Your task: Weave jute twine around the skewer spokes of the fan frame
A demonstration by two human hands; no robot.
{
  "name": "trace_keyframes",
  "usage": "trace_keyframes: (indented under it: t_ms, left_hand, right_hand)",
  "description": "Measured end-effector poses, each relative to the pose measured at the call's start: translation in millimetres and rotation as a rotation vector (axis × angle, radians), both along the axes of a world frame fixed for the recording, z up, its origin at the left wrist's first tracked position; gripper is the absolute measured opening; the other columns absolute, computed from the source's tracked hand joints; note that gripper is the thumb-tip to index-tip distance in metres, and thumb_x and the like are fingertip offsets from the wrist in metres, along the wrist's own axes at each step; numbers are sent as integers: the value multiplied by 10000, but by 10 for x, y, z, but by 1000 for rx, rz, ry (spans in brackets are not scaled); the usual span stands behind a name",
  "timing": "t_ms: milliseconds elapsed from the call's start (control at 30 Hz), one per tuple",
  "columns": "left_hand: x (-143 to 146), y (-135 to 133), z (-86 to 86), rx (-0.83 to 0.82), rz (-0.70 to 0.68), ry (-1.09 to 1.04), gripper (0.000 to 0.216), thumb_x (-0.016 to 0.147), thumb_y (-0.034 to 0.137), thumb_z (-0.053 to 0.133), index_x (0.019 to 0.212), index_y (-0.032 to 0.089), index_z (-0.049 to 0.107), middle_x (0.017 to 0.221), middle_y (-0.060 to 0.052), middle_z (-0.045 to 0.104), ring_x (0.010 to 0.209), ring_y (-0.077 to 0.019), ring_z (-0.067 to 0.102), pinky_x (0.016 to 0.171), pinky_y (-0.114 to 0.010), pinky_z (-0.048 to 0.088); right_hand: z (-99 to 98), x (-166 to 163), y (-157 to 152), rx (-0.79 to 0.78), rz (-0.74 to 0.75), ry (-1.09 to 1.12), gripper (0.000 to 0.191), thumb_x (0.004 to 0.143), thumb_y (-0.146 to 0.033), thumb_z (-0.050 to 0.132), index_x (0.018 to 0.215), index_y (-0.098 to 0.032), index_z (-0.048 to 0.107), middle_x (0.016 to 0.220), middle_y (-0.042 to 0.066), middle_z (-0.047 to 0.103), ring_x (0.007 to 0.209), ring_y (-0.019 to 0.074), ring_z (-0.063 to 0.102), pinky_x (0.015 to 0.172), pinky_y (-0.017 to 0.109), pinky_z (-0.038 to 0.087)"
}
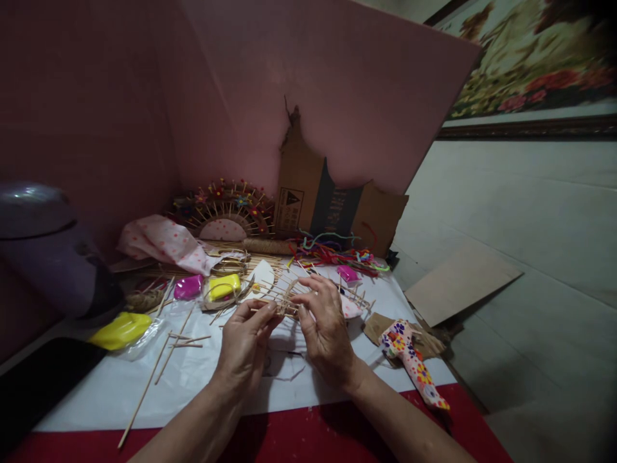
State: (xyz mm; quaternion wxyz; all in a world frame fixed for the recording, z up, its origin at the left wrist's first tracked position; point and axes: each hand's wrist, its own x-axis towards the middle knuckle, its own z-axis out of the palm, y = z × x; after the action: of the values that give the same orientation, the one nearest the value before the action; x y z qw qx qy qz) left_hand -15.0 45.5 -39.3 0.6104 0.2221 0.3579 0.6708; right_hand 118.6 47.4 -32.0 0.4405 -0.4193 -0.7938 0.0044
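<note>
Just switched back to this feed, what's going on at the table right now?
A person is working at a craft table with both bare hands. The left hand and the right hand each pinch a small frame of thin wooden sticks over the white sheet. Loose sticks and a yellow packet lie to the left. A flower-patterned glue gun lies untouched on the right, and coloured pipe cleaners sit behind.

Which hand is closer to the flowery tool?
Right. The right hand, on the stick frame, is left of the flowery tool; the left hand holds the frame farther left.
</note>
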Motion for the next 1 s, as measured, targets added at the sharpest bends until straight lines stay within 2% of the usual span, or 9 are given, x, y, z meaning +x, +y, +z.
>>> trace_keyframes:
  t_ms: [300,1000]
  left_hand:
    - [6,1,19,15,-4,4,128,608,136,706,617,127,578,635,21,586,630,-84,561,664,-211,472]
    - [-1,5,12,20,-3,-10,138,578,155,729,604,130,595,643,6,587,649,-97,561,656,-209,471]
  right_hand:
    - [-34,-14,14,-23,8,-46,189,797,-124,431,899,-198,572,1217,68,440,1237,239,265,1019,465,230]
    - [-34,-18,1,36,32,25,211,788,-101,413,935,-190,537,1199,76,439,1213,231,309,1012,473,242]
